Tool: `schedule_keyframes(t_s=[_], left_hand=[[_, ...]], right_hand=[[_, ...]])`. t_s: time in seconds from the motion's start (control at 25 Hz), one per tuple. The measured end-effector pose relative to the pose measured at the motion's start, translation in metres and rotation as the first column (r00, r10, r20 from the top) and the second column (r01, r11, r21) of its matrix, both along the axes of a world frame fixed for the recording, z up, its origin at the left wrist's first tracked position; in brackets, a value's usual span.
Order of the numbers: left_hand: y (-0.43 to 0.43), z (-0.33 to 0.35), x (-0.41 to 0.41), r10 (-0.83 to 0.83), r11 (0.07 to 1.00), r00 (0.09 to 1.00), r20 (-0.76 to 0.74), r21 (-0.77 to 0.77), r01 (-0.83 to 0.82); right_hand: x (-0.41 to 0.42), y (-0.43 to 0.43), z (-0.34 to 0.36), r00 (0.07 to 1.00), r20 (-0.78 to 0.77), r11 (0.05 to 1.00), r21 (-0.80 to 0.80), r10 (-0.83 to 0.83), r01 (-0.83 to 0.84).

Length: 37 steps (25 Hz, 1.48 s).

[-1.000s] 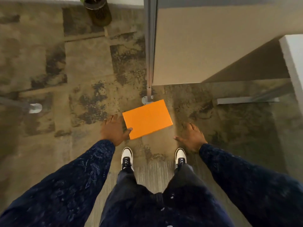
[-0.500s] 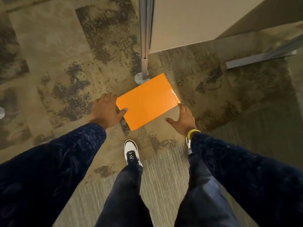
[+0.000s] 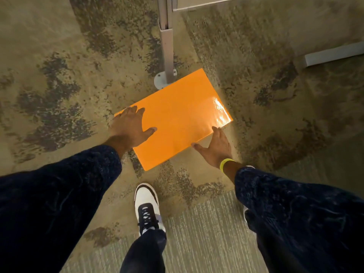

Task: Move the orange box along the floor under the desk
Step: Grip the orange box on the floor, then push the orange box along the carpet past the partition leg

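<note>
While the orange box (image 3: 175,119) lies flat on the mottled carpet (image 3: 59,79), its far corner sits just beside the round foot of a grey desk leg (image 3: 167,46). The left hand (image 3: 130,129) rests spread on the box's near left corner, fingers flat and thumb stretched across the lid. The right hand (image 3: 215,148) is open too, fingers splayed against the box's near right edge, with a yellow wristband (image 3: 226,164) at the wrist. Both arms wear dark sleeves. One white and black shoe (image 3: 147,207) stands on the carpet below the box.
</note>
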<state>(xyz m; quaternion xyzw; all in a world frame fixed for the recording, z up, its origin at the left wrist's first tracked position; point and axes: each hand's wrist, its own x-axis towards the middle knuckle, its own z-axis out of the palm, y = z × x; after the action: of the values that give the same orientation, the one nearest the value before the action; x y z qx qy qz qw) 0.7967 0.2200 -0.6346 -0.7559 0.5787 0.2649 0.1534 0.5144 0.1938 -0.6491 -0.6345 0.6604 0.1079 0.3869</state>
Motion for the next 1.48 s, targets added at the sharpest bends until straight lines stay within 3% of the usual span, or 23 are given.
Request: schedule_keyframes(t_s=[0.12, 0.24, 0.36, 0.48, 0.64, 0.72, 0.92, 1.08, 1.24, 1.48], left_hand=[[-0.019, -0.039, 0.0, 0.005, 0.998, 1.0, 0.017, 0.067, -0.006], [-0.04, -0.07, 0.011, 0.022, 0.991, 1.0, -0.007, 0.131, -0.021], [-0.061, -0.093, 0.023, 0.1, 0.987, 0.991, -0.085, 0.132, -0.088], [-0.076, -0.108, 0.026, 0.253, 0.965, 0.949, -0.19, 0.124, -0.233], [-0.095, -0.116, 0.033, 0.308, 0.946, 0.899, -0.312, 0.2, -0.255], [-0.102, -0.119, 0.036, 0.325, 0.939, 0.897, -0.301, 0.22, -0.266], [-0.101, -0.121, 0.03, 0.346, 0.936, 0.897, -0.275, 0.174, -0.307], [-0.096, -0.112, 0.008, 0.382, 0.924, 0.851, -0.361, 0.159, -0.347], [-0.094, -0.102, -0.034, 0.412, 0.91, 0.796, -0.443, 0.161, -0.382], [-0.108, -0.078, -0.111, 0.348, 0.936, 0.742, -0.572, 0.163, -0.313]], right_hand=[[0.008, 0.007, -0.035, 0.993, 0.014, 0.99, 0.09, -0.114, 0.113], [0.021, 0.006, -0.062, 0.924, 0.069, 0.906, 0.234, -0.377, 0.352], [0.036, 0.001, -0.085, 0.776, 0.07, 0.722, 0.427, -0.627, 0.545], [0.045, 0.002, -0.1, 0.643, 0.105, 0.573, 0.579, -0.758, 0.58], [0.058, 0.012, -0.117, 0.429, 0.12, 0.397, 0.65, -0.895, 0.648], [0.06, 0.015, -0.121, 0.371, 0.167, 0.39, 0.62, -0.913, 0.681], [0.045, 0.022, -0.123, 0.423, 0.222, 0.466, 0.589, -0.879, 0.66], [0.013, 0.025, -0.116, 0.463, 0.222, 0.501, 0.563, -0.858, 0.657], [-0.032, 0.024, -0.103, 0.445, 0.226, 0.49, 0.548, -0.867, 0.677], [-0.118, 0.009, -0.078, 0.435, 0.259, 0.503, 0.527, -0.862, 0.685]])
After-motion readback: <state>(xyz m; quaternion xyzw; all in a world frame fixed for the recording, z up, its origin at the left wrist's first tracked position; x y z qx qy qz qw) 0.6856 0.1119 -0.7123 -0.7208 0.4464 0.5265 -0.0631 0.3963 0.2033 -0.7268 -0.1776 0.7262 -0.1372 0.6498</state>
